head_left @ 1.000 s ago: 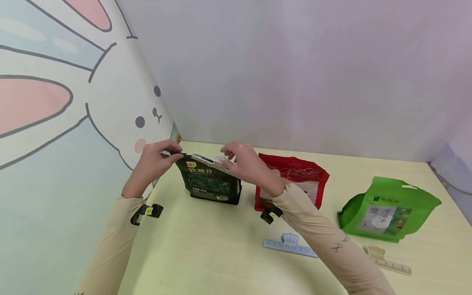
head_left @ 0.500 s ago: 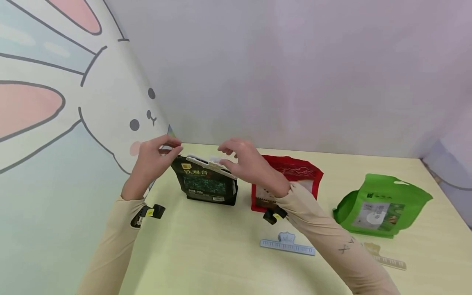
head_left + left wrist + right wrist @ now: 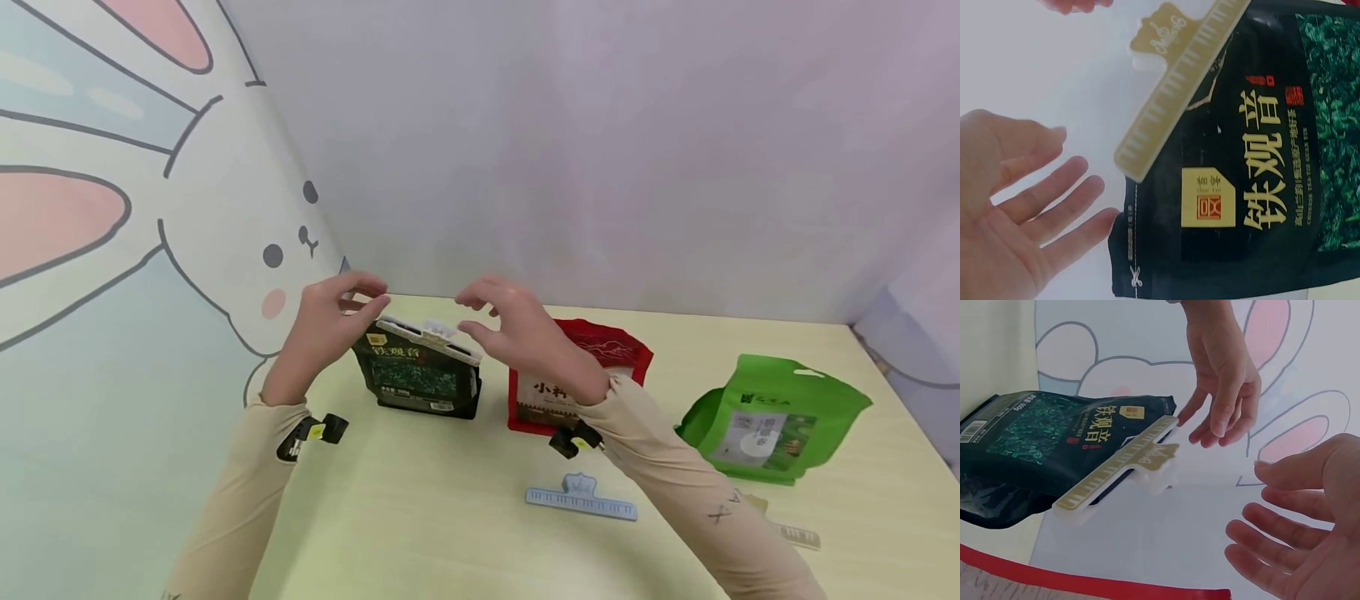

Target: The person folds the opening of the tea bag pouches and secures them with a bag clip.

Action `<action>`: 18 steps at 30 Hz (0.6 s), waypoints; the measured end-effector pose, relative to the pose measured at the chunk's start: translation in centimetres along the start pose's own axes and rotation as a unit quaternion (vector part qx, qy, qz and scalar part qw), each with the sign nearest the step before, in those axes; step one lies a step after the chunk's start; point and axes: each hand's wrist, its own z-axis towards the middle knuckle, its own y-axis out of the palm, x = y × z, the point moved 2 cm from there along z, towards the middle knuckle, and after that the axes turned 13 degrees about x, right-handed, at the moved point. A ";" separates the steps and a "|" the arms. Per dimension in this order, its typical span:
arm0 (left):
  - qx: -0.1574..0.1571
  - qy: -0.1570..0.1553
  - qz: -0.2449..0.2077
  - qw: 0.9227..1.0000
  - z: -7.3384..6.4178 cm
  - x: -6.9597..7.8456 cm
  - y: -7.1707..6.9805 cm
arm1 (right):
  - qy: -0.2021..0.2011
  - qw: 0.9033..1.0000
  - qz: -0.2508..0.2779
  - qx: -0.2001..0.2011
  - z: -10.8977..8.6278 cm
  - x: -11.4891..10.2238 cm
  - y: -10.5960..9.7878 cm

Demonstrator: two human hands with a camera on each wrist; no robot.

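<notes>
A black tea bag [image 3: 416,379] stands upright at the back left of the table. Across its top edge sits a gold and white sealing clip [image 3: 1125,464], slanted, with a piano-key pattern. My left hand [image 3: 330,329] hovers at the bag's upper left corner, fingers relaxed and holding nothing; in the left wrist view its little fingertip overlaps the bag's edge. To the right of the clip hangs my right hand [image 3: 525,333], fingers loosely bent around air. Behind the right forearm is a red tea bag [image 3: 547,400], partly hidden by that arm.
A green bag [image 3: 780,425] stands at the right of the table. In front of the red bag lies a blue clip [image 3: 581,497]. Another beige clip [image 3: 798,536] is partly covered by the right sleeve. A bunny mural wall [image 3: 217,225] borders the left side.
My left hand has let go of the black bag's corner and moved slightly right and up. My right hand has drawn a little away from the clip, which stays on the bag.
</notes>
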 end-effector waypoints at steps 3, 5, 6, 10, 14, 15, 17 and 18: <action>-0.013 0.005 -0.011 1.000 0.2 0.4 0.4 | -0.010 1.000 -0.002 0.001 -0.2 0.0 -0.5; -0.018 0.012 -0.022 1.000 0.3 0.7 0.7 | -0.016 1.000 -0.006 0.003 -0.4 0.0 -0.8; -0.019 0.016 -0.027 0.999 0.3 0.8 0.8 | -0.017 1.000 -0.009 0.004 -0.5 0.1 -1.0; -0.019 0.033 -0.050 0.998 0.6 1.2 1.4 | -0.016 1.000 -0.017 0.006 -0.7 0.1 -1.5; -0.024 0.046 -0.067 0.996 0.9 1.6 1.9 | -0.004 1.000 -0.018 0.006 -0.9 0.3 -2.0; -0.024 0.046 -0.069 0.996 1.0 1.7 2.0 | -0.001 1.000 -0.019 0.007 -1.0 0.3 -2.1; -0.025 0.046 -0.070 0.996 1.0 1.9 2.2 | 0.000 1.000 -0.017 0.009 -1.1 0.4 -2.4; -0.024 0.047 -0.069 0.996 1.1 1.9 2.3 | 0.000 1.000 -0.016 0.010 -1.2 0.4 -2.6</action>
